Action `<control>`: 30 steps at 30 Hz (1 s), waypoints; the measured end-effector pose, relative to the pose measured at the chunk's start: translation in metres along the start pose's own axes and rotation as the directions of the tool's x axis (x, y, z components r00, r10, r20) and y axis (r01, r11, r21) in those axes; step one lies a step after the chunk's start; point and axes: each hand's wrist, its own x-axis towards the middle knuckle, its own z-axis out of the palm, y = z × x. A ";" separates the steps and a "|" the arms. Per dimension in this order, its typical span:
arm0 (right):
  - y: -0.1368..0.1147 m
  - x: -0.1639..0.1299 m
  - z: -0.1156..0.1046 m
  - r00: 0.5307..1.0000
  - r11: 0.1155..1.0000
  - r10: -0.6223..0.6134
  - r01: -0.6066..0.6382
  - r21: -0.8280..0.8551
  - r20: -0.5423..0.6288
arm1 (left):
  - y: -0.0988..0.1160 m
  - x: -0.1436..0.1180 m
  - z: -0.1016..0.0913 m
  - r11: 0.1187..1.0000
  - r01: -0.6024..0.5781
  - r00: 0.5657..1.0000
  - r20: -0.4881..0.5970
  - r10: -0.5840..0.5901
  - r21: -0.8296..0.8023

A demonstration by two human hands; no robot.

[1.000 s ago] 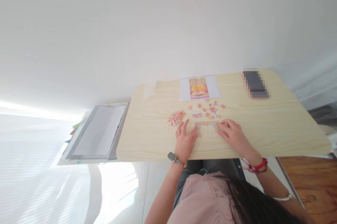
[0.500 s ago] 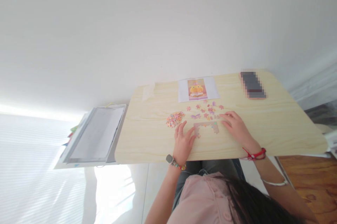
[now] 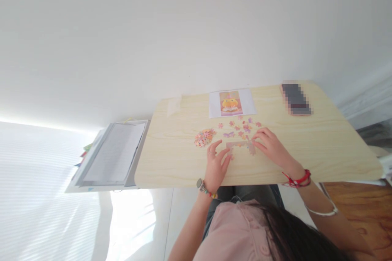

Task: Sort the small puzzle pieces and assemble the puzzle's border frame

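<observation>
We see both hands resting on a pale wooden desk, near the middle of its near edge. The left hand lies with its fingers spread and loose, holding nothing, its fingertips touching the left end of a joined strip of puzzle pieces that lies flat on the desk. The right hand rests at the strip's right end, fingers curled down onto the pieces there; we cannot tell whether it pinches a piece or only presses on it. Just beyond the strip, toward the far edge, loose puzzle pieces lie scattered singly, and to their left a small heap of pieces sits in a pile directly on the wood, not in any box or tray. At the far edge, a sheet with a printed picture lies flat. Near the far right corner sits a dark flat object, too blurred to identify. Off the desk's left edge, a grey tray holds a stack of papers.
</observation>
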 end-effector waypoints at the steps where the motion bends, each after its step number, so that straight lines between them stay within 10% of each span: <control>1: -0.008 0.001 -0.003 0.999 0.999 -0.038 0.038 -0.015 0.004 | 0.005 0.003 0.001 0.998 0.020 1.000 0.011 -0.019 -0.052; 10: -0.043 0.008 -0.019 0.957 0.945 -0.284 0.291 -0.150 0.063 | 0.028 0.026 0.001 0.935 0.163 0.987 0.066 -0.149 -0.315; 19: -0.058 -0.007 -0.004 0.954 1.000 -0.021 0.023 0.004 -0.300 | 0.040 0.027 0.002 0.740 0.350 0.923 0.075 -0.378 -0.574; 30: -0.065 -0.002 0.001 0.937 0.998 -0.030 0.045 0.035 -0.349 | 0.049 0.021 0.011 0.647 0.399 0.896 0.125 -0.427 -0.650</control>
